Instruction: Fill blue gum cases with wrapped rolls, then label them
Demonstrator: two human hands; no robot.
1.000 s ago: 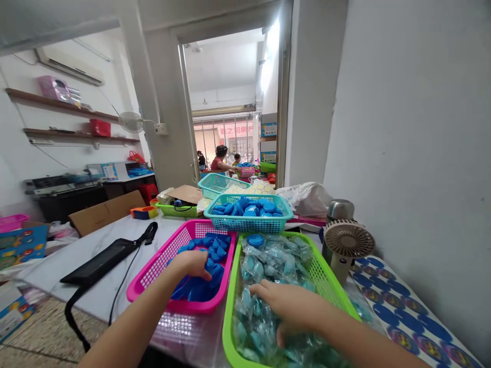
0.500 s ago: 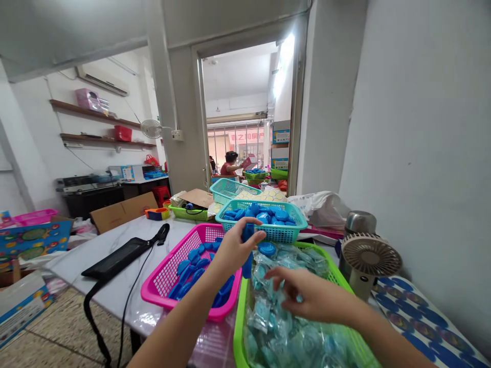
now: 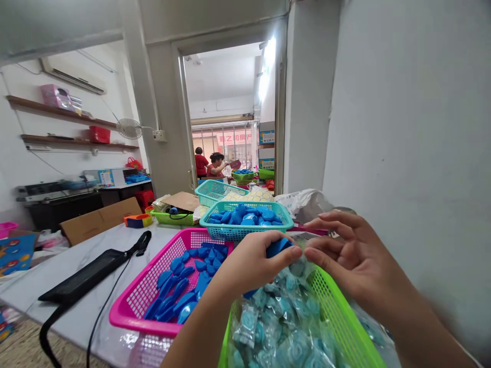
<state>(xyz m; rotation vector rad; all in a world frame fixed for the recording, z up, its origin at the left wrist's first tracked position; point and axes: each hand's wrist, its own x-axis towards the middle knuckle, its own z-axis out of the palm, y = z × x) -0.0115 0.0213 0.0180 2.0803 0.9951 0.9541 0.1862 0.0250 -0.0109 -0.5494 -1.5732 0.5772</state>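
My left hand (image 3: pixel 264 258) is closed around a blue plastic piece (image 3: pixel 279 246), thumb toward the right. Close beside it, my right hand (image 3: pixel 345 250) is raised with bent fingers, its thumb and fingertips at a clear plastic packet (image 3: pixel 301 236) that is partly hidden between the hands. Below both hands, a green basket (image 3: pixel 337 312) holds many clear packets with teal things (image 3: pixel 286 327) inside. To the left stands a pink basket (image 3: pixel 130 301) with loose blue plastic pieces (image 3: pixel 178 281).
Behind the hands, a teal basket (image 3: pixel 245 234) holds blue round pieces, with another teal basket (image 3: pixel 218 189) behind it. A black strapped pouch (image 3: pixel 88 273) lies on the white table (image 3: pixel 72 245). An orange and blue tape dispenser (image 3: pixel 138 220) sits farther back. Two people (image 3: pixel 217 166) are beyond the doorway.
My right hand has risen from the packets to meet my left hand. The blue piece, upright before, is now tilted in my left hand. The view has shifted right.
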